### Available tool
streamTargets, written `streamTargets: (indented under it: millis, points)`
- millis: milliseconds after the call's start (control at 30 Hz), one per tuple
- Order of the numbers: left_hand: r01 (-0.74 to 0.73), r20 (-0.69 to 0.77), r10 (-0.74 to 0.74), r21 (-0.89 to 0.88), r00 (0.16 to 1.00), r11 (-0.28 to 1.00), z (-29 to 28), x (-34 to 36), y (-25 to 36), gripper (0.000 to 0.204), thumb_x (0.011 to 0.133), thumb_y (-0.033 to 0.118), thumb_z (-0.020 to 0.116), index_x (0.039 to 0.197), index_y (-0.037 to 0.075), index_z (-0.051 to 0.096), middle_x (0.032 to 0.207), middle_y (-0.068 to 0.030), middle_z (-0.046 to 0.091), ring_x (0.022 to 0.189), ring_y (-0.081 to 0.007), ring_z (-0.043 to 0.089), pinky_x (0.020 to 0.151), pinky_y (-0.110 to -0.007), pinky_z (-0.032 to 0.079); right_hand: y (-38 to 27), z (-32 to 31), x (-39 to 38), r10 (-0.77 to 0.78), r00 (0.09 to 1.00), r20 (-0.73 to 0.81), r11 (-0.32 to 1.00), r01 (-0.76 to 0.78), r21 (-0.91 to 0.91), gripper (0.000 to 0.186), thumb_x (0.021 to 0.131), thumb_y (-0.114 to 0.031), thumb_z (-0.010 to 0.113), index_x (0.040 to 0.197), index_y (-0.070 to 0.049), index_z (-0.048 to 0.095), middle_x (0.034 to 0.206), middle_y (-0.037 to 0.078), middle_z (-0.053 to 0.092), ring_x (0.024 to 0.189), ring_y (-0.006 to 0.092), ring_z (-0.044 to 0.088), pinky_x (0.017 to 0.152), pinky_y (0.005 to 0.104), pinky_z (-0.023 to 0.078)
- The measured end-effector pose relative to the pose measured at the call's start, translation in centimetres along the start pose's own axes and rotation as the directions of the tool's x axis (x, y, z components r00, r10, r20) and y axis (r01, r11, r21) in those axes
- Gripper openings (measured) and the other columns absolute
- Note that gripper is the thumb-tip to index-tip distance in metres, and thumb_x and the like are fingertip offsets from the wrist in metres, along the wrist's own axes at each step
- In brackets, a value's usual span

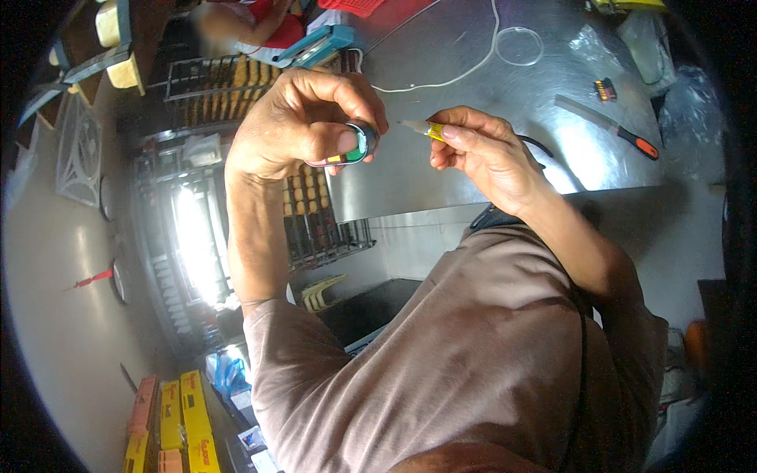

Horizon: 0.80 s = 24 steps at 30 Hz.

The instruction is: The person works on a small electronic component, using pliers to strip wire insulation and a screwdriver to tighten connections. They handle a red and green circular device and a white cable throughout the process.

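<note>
My left hand (303,118) is raised over the near left edge of the steel table, its fingers closed round a small object with a shiny dark curved rim and green and yellow parts (363,143). Most of that object lies behind my fingers, so its kind is unclear. Facing it, my right hand (485,150) pinches a small yellow glue tube (434,131) with a pale pointed nozzle. The nozzle points left toward the object, with a gap between the two.
On the steel table (441,181) lie a long blade with an orange and black handle (643,147), a white cord (426,85), a small black-and-orange item (605,90) and plastic bags (684,110). Left are racks of baked goods (236,79), a person in red (276,24) and yellow boxes (193,410).
</note>
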<state>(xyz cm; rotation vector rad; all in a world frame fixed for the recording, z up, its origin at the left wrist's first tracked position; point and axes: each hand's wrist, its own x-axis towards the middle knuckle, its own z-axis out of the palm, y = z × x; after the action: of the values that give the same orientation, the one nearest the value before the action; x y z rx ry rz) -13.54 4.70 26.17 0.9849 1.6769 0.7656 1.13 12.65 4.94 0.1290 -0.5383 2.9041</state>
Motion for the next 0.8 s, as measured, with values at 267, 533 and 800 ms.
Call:
streamTargets:
  millis: [267, 533, 800]
  points:
    - [0.018, 0.006, -0.017, -0.195, 1.000, 0.981, -1.1, -1.6, 0.8, 0.027, 0.075, 0.020, 0.075, 0.083, -0.004, 0.065, 0.080, -0.0189, 0.059, 0.059, -0.0165, 0.061, 0.038, -0.020, 0.044, -0.4, 1.6, 1.9, -0.096, 0.995, 0.033, 0.993, 0.098, -0.065, 0.024, 0.094, -0.020, 0.062, 0.108, -0.001, 0.064, 0.089, 0.005, 0.066, 0.080, 0.0122, 0.062, 0.077, 0.0276, 0.051]
    - [0.062, -0.055, -0.073, -0.178, 0.996, 0.982, -1.5, -1.2, 0.7, 0.033, 0.073, 0.024, 0.078, 0.078, -0.003, 0.060, 0.079, -0.0152, 0.051, 0.057, -0.0223, 0.057, 0.035, -0.021, 0.040, 0.0, 1.7, 3.6, -0.170, 0.984, 0.052, 0.981, 0.174, -0.081, 0.024, 0.093, -0.019, 0.063, 0.109, 0.000, 0.064, 0.088, 0.005, 0.066, 0.080, 0.0119, 0.062, 0.076, 0.0271, 0.051]
    - [0.031, -0.082, -0.048, -0.200, 0.995, 0.979, -2.8, -0.4, -1.0, 0.021, 0.072, 0.010, 0.072, 0.089, -0.004, 0.068, 0.087, -0.0188, 0.066, 0.068, -0.0180, 0.067, 0.045, -0.019, 0.051, 1.0, 1.3, 4.4, -0.147, 0.989, 0.031, 0.989, 0.148, -0.003, 0.024, 0.093, -0.017, 0.063, 0.110, 0.000, 0.062, 0.090, 0.006, 0.066, 0.080, 0.0139, 0.064, 0.076, 0.0269, 0.051]
